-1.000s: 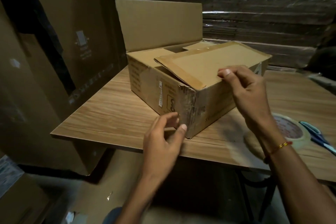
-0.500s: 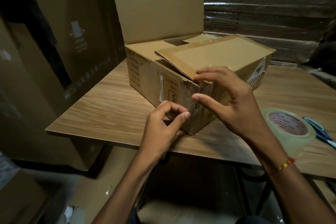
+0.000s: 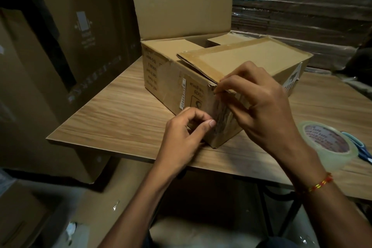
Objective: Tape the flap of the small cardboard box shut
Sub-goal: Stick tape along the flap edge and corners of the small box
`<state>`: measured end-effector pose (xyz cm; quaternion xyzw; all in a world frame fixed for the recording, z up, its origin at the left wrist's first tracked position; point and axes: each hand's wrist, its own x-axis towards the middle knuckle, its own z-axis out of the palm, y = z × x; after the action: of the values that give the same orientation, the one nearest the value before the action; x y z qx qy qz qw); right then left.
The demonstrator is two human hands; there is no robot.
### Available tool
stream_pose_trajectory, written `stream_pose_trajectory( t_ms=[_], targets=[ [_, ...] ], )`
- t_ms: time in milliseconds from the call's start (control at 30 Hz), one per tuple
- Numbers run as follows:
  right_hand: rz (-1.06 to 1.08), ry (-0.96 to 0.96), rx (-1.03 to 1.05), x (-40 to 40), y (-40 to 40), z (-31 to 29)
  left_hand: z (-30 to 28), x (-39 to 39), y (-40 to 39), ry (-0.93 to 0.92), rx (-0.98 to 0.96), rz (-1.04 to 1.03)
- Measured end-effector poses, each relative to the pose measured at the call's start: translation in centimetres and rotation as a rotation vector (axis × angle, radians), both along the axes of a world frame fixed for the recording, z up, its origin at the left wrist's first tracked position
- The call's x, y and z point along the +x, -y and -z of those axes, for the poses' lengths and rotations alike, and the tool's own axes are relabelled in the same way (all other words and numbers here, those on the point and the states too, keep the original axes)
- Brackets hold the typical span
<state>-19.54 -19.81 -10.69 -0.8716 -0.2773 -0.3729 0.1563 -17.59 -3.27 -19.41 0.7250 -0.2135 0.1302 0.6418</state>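
Nearest the person, both forearms are reaching forward over the front edge of the table [image 3: 120,119], converging on the near corner of the small cardboard box [image 3: 201,78].

The left hand [image 3: 181,139] is sitting low at that corner, wrist just above the table edge. Its fingers are curling inward and the thumb tip is pressing toward the index finger right against the vertical corner edge, where a shiny strip of clear tape [image 3: 221,119] is running down the box. It is pinching or pressing at the tape's lower end; I cannot tell whether anything is actually held between the fingertips.

The right hand [image 3: 259,110] is coming in higher, palm down, wrist bent, a red and yellow thread band [image 3: 320,183] on the wrist. Its index finger and thumb are closing narrowly at the top of the same corner, where the near flap [image 3: 241,58] is meeting the box wall; the remaining fingers are spreading loosely down the box's right face.

The box is sitting on the table, angled with one corner toward the person. The near flap is lying folded down, brown tape along its borders. The far flap [image 3: 181,6] is standing upright, and an open gap is showing between the two short inner flaps.

To the right, a roll of clear tape [image 3: 328,145] is lying flat on the table, just beside blue-handled scissors [image 3: 360,147].

Beyond, stacked flat cardboard wrapped in plastic [image 3: 302,6] is filling the background.
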Motion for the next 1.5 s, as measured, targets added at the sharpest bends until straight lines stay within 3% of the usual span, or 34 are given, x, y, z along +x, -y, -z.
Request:
stream_pose_trajectory(
  t_ms=[433, 633, 1000, 1133, 1500],
  targets=[
    [0.046, 0.223, 0.006, 0.6, -0.4, 2.0, -0.1, 0.6, -0.4, -0.122, -0.020, 0.041],
    [0.021, 0.179, 0.220, 0.6, -1.3, 2.0, -0.4, 0.5, -0.4, -0.147, -0.055, 0.050],
    [0.073, 0.045, 0.123, 0.7, -1.5, 3.6, -0.3, 0.6, -0.5, -0.171, -0.023, 0.062],
    [-0.013, -0.002, 0.273, 1.1, -0.7, 3.1, -0.7, 0.3, -0.4, -0.166, -0.024, 0.055],
    [0.159, 0.088, 0.388, 1.8, -1.6, 3.6, -0.7, 0.4, -0.3, -0.170, -0.059, 0.054]
  ],
)
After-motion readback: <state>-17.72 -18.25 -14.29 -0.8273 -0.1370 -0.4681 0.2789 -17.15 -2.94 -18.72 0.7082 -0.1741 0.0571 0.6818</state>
